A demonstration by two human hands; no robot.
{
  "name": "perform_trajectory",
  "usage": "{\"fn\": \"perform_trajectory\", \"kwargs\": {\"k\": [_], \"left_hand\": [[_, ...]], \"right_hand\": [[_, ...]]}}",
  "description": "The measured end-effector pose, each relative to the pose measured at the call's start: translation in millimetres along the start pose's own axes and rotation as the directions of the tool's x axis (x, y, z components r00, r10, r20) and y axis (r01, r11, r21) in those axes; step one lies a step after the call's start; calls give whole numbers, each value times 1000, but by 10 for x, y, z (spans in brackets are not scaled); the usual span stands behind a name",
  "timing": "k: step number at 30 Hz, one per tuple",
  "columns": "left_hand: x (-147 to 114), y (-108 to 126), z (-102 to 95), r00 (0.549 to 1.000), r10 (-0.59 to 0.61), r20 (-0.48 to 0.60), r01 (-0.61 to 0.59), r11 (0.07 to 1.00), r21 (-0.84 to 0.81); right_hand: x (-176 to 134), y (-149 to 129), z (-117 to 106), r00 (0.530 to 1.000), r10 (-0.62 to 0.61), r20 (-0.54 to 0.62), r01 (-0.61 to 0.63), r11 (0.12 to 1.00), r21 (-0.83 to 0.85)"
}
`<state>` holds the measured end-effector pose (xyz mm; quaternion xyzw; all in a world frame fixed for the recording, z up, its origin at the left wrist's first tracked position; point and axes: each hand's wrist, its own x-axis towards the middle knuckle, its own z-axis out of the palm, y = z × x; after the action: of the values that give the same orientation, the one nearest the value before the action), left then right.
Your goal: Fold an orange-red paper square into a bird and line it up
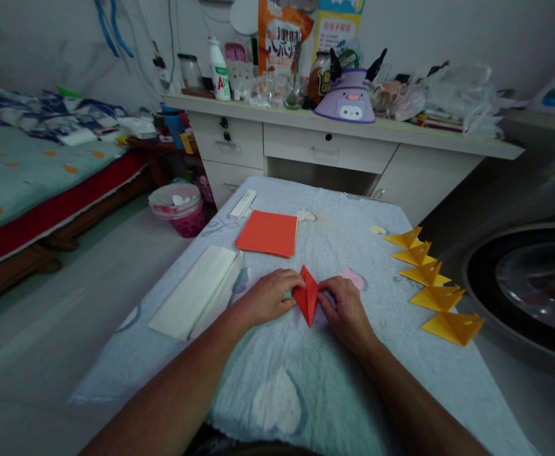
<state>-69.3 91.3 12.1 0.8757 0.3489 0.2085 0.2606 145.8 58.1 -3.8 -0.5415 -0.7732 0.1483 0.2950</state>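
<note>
Left hand (pixel 272 295), right hand (pixel 346 310): each grip pinching folded red paper (pixel 308 297), frame centre. Orange paper stack (pixel 268 233) above; yellow folded papers (pixel 427 275), frame right.

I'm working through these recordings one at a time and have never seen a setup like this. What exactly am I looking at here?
There is no machine here, just a person's own bare hands. The single picture comes from a camera worn on the head, looking forward and down. The left hand and right hand hold a folded red paper between them, over a cloth-covered table. Beyond the hands, slightly left, lies a stack of orange-red paper. A white packet lies at the left, and five folded yellow papers line the right side.
</note>
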Motion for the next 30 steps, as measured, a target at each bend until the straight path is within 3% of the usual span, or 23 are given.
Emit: {"fn": "perform_trajectory", "kwargs": {"k": [5,12,17,21,30], "left_hand": [[17,28,22,1000,5,-22,-5,1000,15],[28,12,98,989,41,-146,-38,999,20],[28,51,82,967,61,-247,-57,998,24],[24,84,70,946,81,-314,-77,997,26],[18,219,116,888,130,-440,-147,989,-4]], "right_hand": [[2,-17,-1,1000,-8,-24,10,995,103],[-12,-33,-50,1000,-24,7,21,958,285],[-57,-16,-91,988,-150,29,126,908,400],[-75,-30,-68,974,-227,2,207,893,399],[-65,-163,-66,991,-114,-64,130,890,437]]}}
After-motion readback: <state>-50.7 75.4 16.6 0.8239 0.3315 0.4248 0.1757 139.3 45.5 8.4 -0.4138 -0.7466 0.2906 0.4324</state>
